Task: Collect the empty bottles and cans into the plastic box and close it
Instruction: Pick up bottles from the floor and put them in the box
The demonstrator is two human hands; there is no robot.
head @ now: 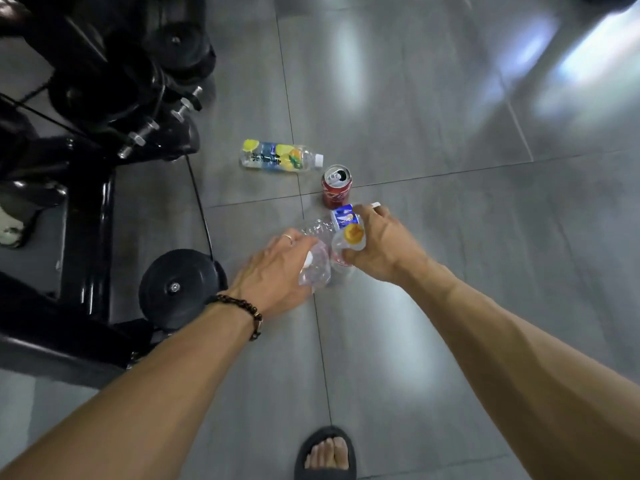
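View from above, looking down at a grey tiled floor [433, 116]. 2 bare forearms reach forward from the bottom of the frame, hands meeting near the centre.

The left hand [273, 268], with a ring on one finger and a dark bead bracelet [242, 308] on the wrist, has its fingers curled around a clear plastic bottle [317, 268]. The right hand [379, 244] grips 2 bottles at once: one with an orange cap [354, 233], and one with a blue label [343, 216] poking out beyond the fingers. The held bottles touch each other between the 2 hands.

Just beyond the hands, a red can [337, 186] stands upright on the floor, its top open. Near it, further away and to the left, a bottle with a yellow and blue label [280, 157] lies on its side, white cap pointing right.

Black gym equipment [90, 140] with weight plates fills the left side. A foot in a black sandal [325, 453] shows at the bottom edge.

The plastic box is out of view.
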